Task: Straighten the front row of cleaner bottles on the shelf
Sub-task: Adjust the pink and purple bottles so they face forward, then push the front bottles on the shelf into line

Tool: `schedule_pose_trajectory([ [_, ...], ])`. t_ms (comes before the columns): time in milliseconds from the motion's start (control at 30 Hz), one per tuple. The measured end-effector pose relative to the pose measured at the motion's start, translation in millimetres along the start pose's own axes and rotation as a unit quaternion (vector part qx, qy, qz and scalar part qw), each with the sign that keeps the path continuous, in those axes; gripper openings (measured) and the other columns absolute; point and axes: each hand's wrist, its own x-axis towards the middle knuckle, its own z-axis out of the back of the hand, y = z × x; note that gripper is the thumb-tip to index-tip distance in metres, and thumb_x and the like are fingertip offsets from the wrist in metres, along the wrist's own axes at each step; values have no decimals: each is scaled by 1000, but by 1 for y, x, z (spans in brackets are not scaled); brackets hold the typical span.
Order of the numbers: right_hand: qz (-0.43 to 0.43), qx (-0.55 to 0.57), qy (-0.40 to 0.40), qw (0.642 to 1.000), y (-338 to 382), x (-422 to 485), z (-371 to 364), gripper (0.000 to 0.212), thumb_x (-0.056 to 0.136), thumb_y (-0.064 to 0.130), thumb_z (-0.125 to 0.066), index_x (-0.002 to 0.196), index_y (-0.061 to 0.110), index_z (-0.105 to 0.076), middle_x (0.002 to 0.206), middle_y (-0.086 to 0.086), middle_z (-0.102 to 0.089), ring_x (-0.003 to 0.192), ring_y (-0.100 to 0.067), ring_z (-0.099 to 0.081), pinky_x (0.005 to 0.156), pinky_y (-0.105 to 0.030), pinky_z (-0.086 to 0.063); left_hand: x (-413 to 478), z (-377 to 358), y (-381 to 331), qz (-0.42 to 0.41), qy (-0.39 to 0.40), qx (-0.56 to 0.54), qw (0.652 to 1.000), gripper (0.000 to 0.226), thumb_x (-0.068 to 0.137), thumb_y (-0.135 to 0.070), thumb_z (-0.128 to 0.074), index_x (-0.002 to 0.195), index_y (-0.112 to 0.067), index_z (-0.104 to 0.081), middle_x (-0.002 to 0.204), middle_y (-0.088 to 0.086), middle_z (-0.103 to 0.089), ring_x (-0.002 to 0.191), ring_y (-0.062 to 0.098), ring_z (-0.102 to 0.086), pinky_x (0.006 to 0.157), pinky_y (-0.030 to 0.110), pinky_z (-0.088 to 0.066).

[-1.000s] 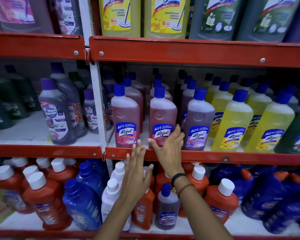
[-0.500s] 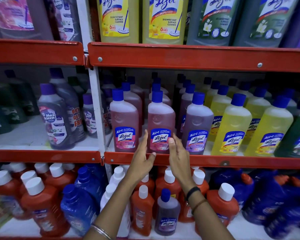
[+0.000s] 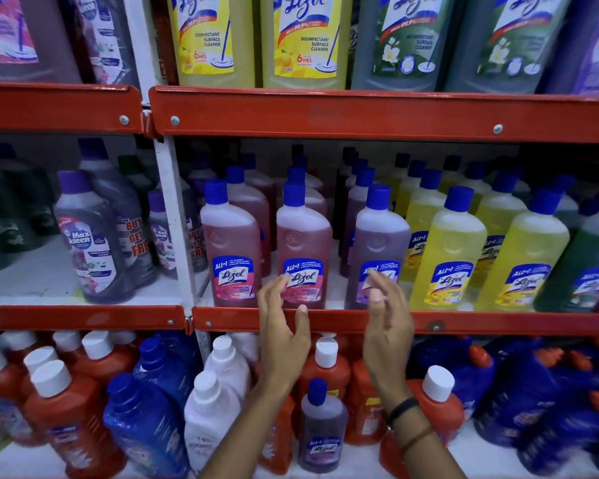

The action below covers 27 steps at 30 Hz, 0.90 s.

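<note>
- Hovering open-fingered, the left hand [image 3: 282, 326] nears the middle pink bottle [image 3: 303, 250] (contact unclear).
- Right hand [image 3: 386, 319], fingers spread, empty before the purple bottle [image 3: 377, 250].

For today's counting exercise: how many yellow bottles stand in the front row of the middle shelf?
2. One stands right of the purple bottle; the other is beside it, further right. More yellow bottles queue behind, partly hidden.

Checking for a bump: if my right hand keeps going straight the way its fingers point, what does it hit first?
Probably the purple bottle. The right hand points up and into the shelf, fingertips over that bottle's label, open and holding nothing. Depth is unclear, so I can't tell whether it is touching.
</note>
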Motion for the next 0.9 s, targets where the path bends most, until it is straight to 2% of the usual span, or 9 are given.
schedule_pose_trajectory([
  [67,3,11,-41,999,-5,8,18,46,93,38,-38,123,9,-56,126,-5,-56,119,-3,-49,96,-12,-38,-7,-16,-10,-17,33,-12,999,47,86,-27,-46,133,-28,-43,136,2,-47,130,15,-44,108,46,-40],
  [133,-36,20,-25,999,-11,17,29,54,91,45,-37,133,13,-47,137,-2,-48,126,-1,-43,98,-9,-34,-7,-33,-15,7,119,-29,992,55,85,-32,-48,138,-34,-35,146,2,-40,137,15,-36,111,47,-36],
  [267,-139,19,61,988,-29,29,36,63,88,56,-36,141,22,-36,149,0,-40,132,-5,-38,112,-31,-32,4,-59,-16,75,228,-25,970,75,87,-32,-53,148,-38,-9,159,-9,-10,146,9,-12,118,47,-24],
  [333,-147,39,86,985,-39,34,39,59,86,66,-36,132,30,-48,138,-1,-54,127,-11,-48,108,-43,-39,9,-63,-13,95,254,-47,961,78,85,-33,-56,140,-57,-5,160,-10,-11,146,9,-16,119,47,-23],
  [400,-154,68,100,981,-46,38,43,46,86,67,-35,117,42,-57,122,8,-64,117,-10,-58,100,-41,-46,12,-64,-8,118,273,-68,952,80,84,-29,-58,136,-63,-7,159,-8,-19,142,6,-25,118,42,-26],
  [533,-166,91,103,977,-44,40,50,31,93,56,-34,101,47,-62,104,21,-67,105,-2,-63,86,-24,-50,17,-62,-6,156,283,-110,940,81,90,-4,-53,148,-34,-4,156,-5,-23,134,-5,-34,114,25,-27],
  [633,-167,107,108,974,-39,41,51,30,93,46,-32,104,42,-59,105,19,-65,100,4,-64,80,-14,-51,19,-64,-8,182,273,-122,937,79,93,6,-48,149,-29,-5,153,-5,-28,128,-6,-38,99,9,-36],
  [767,-174,137,105,969,-40,43,53,43,89,49,-33,117,28,-57,109,7,-66,100,1,-65,76,-12,-52,18,-65,-8,193,266,-121,937,78,94,5,-48,150,-29,-4,148,-8,-32,125,-8,-39,89,5,-39],
  [900,-177,127,120,969,-39,46,58,38,88,51,-33,110,32,-59,110,5,-67,100,-1,-65,74,-13,-52,17,-68,-14,185,242,-121,945,77,94,5,-49,150,-26,-6,146,-5,-35,123,-7,-42,86,6,-42],
])
